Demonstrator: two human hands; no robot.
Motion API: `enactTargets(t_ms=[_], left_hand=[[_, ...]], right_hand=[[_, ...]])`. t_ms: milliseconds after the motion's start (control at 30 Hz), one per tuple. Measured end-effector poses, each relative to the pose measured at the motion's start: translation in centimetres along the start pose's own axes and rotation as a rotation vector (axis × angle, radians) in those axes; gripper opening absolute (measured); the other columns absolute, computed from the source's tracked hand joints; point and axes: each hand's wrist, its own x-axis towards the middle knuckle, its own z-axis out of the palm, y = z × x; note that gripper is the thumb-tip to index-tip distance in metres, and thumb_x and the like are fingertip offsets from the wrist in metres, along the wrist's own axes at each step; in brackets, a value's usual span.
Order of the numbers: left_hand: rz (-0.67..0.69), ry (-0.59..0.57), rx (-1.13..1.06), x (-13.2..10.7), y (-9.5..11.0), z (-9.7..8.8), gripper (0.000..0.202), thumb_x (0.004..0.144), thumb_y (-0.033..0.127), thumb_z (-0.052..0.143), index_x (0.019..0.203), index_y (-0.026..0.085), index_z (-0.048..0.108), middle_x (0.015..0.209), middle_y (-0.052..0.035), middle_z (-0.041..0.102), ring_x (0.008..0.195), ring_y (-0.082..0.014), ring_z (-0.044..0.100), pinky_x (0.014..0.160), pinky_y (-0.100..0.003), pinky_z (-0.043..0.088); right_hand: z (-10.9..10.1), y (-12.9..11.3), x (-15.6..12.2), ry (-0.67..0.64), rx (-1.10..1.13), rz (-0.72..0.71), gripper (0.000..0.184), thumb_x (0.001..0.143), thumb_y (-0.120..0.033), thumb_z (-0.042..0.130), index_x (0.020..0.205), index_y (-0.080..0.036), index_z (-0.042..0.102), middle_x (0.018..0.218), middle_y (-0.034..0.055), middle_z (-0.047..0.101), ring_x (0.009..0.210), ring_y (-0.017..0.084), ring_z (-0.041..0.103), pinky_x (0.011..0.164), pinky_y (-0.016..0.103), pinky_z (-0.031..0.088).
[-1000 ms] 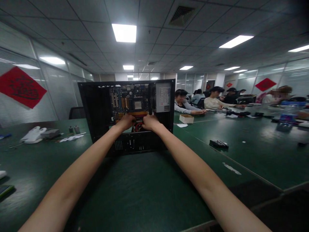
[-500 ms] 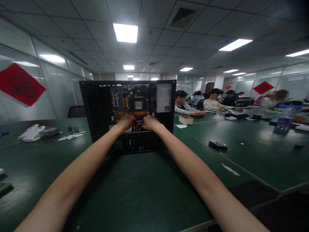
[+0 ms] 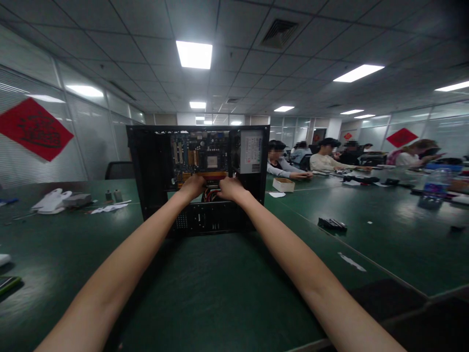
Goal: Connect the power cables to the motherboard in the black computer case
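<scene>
An open black computer case (image 3: 150, 166) stands on the green table (image 3: 227, 293), its side off, showing the motherboard (image 3: 200, 156) and a grey power supply (image 3: 251, 152). Both my arms reach into it. My left hand (image 3: 193, 187) and my right hand (image 3: 229, 188) are curled side by side just below the motherboard, over a bundle of red and dark cables (image 3: 210, 194). Their fingertips are hidden inside the case, so what they grip does not show.
White gloves and small parts (image 3: 54, 201) lie at the left, a phone (image 3: 9, 283) at the left edge. A small black part (image 3: 331, 224) and a cardboard box (image 3: 283, 184) sit to the right. Several people work at the far right tables.
The view has shifted slightly; my hands stay in the same spot inside the case, with no visible change in grip.
</scene>
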Motion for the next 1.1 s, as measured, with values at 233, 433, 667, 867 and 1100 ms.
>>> enactTargets(t_ms=[233, 433, 667, 867, 1100], left_hand=[[-0.057, -0.023, -0.092, 0.2, -0.8, 0.5, 0.025, 0.09, 0.024, 0.06, 0.101, 0.017, 0.081, 0.088, -0.0069, 0.079, 0.089, -0.0197, 0.073, 0.077, -0.023, 0.051], [-0.092, -0.025, -0.123, 0.6, -0.8, 0.9, 0.026, 0.089, 0.025, 0.059, 0.098, 0.017, 0.082, 0.084, -0.0068, 0.079, 0.085, -0.0198, 0.072, 0.076, -0.023, 0.051], [-0.12, -0.023, -0.102, 0.7, -0.4, 1.0, 0.028, 0.088, 0.024, 0.057, 0.1, 0.017, 0.082, 0.085, -0.0079, 0.079, 0.089, -0.022, 0.072, 0.077, -0.023, 0.051], [-0.13, -0.036, -0.08, 1.0, -0.5, 1.0, 0.026, 0.087, 0.026, 0.059, 0.096, 0.019, 0.083, 0.088, -0.0081, 0.079, 0.093, -0.0237, 0.071, 0.076, -0.023, 0.049], [-0.145, -0.03, -0.078, 0.6, -0.4, 1.0, 0.025, 0.087, 0.028, 0.06, 0.091, 0.02, 0.083, 0.084, -0.0065, 0.079, 0.088, -0.0215, 0.071, 0.071, -0.022, 0.048]], right_hand=[[0.0, 0.0, 0.1, -0.001, -0.004, 0.002, 0.041, 0.089, -0.037, 0.06, 0.114, -0.009, 0.074, 0.113, 0.0228, 0.073, 0.105, 0.033, 0.071, 0.085, 0.036, 0.055], [-0.1, 0.0, 0.0, -0.016, -0.007, 0.004, 0.042, 0.089, -0.04, 0.062, 0.114, -0.009, 0.074, 0.111, 0.0229, 0.073, 0.104, 0.033, 0.071, 0.084, 0.035, 0.056], [-0.5, -0.3, -0.2, 0.013, -0.028, -0.021, 0.036, 0.092, -0.031, 0.06, 0.115, -0.008, 0.074, 0.115, 0.0249, 0.071, 0.109, 0.034, 0.069, 0.089, 0.038, 0.055], [-0.7, -0.8, 0.1, 0.029, -0.027, -0.079, 0.033, 0.097, -0.027, 0.053, 0.117, -0.01, 0.073, 0.115, 0.0237, 0.07, 0.112, 0.033, 0.067, 0.093, 0.037, 0.054], [-0.4, -0.6, 1.1, -0.002, -0.051, -0.193, 0.034, 0.099, -0.019, 0.048, 0.121, -0.009, 0.071, 0.117, 0.023, 0.07, 0.111, 0.03, 0.069, 0.09, 0.032, 0.054]])
